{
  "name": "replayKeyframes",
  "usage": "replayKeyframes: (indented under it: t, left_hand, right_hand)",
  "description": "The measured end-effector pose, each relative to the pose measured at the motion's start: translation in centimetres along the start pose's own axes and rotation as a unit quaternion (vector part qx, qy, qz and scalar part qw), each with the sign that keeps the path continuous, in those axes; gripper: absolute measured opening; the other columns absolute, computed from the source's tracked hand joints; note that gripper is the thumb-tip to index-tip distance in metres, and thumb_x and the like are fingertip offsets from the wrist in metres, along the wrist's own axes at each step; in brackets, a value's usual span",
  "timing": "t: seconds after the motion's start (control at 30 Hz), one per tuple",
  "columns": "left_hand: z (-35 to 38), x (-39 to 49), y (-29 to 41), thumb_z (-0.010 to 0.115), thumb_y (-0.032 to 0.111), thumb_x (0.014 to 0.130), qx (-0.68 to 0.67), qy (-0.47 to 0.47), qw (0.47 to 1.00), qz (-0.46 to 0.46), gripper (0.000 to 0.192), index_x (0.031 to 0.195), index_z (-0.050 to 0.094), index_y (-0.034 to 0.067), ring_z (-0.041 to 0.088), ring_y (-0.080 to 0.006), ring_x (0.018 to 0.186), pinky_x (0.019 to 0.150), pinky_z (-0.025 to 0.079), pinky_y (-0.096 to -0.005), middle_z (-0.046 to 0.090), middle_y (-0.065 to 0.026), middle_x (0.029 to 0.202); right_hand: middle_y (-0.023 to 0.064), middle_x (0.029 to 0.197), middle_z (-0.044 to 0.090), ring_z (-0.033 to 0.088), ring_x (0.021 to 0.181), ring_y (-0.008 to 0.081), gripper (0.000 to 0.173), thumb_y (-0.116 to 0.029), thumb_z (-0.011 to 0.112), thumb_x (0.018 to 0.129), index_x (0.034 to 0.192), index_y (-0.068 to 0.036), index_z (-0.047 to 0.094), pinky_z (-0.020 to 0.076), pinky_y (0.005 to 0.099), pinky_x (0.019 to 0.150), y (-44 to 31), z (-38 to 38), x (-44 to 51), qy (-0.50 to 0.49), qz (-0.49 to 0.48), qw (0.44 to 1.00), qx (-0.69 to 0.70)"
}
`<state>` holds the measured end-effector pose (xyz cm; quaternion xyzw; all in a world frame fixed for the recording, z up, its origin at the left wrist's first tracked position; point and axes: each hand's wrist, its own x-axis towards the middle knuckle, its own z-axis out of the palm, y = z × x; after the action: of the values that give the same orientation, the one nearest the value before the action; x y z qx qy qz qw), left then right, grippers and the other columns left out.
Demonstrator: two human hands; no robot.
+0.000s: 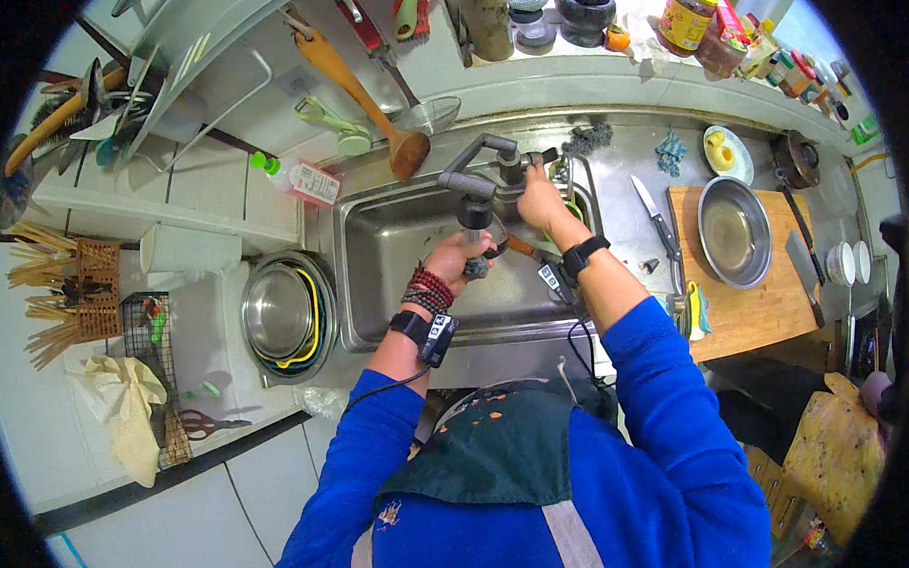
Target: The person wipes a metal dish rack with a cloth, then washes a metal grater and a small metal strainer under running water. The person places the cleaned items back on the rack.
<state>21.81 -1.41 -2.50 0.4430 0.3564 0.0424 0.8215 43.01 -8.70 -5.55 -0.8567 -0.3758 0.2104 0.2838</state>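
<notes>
Under the spout of the black-and-grey swivel faucet (467,183), my left hand (458,255) is curled in the falling water. It holds a small blue-grey item (476,267), partly hidden by the fingers and too blurred to name. Beside these fingers lies a dark rounded rim (498,244), and a brown wooden handle (521,246) extends to its right; I cannot tell whether the hand touches them. My right hand (538,200) reaches to the faucet's base, its fingers at the dark lever (541,158). Both hands are over the stainless steel sink (394,282).
Right of the sink, a cutting board (697,315) carries a metal bowl (734,232) and a cleaver (803,266). A kitchen knife (656,216) lies beside it. Stacked basins (273,308) stand left. A wooden ladle (406,151) hangs behind the sink.
</notes>
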Motion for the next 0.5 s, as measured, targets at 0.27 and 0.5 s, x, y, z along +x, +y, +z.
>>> replayKeyframes:
  t: [0.27,0.5]
  left_hand:
    - [-0.5,-2.2,-0.3,0.05,0.039,0.101,-0.067,0.031,0.996,-0.051,0.033,0.093,0.06,0.009,0.058,-0.0152,0.061,0.05,0.045,-0.0292,0.064,-0.0052,0.076]
    - [-1.3,-3.4,-0.8,0.052,0.043,0.1,-0.035,0.133,0.99,-0.023,0.034,0.089,0.06,0.012,0.053,-0.0143,0.056,0.046,0.04,-0.0282,0.056,-0.0007,0.066]
  right_hand:
    - [0.0056,0.106,0.067,0.062,0.089,0.0145,0.038,-0.025,0.059,0.099,0.126,0.001,0.058,0.0547,0.0369,0.08,-2.0,4.1,-8.1,-0.283,0.105,0.728,0.616]
    - [0.0069,0.1,0.068,0.062,0.089,0.0136,0.034,-0.021,0.067,0.092,0.117,0.001,0.061,0.0512,0.033,0.082,-5.5,4.3,-10.7,-0.199,0.026,0.788,0.582]
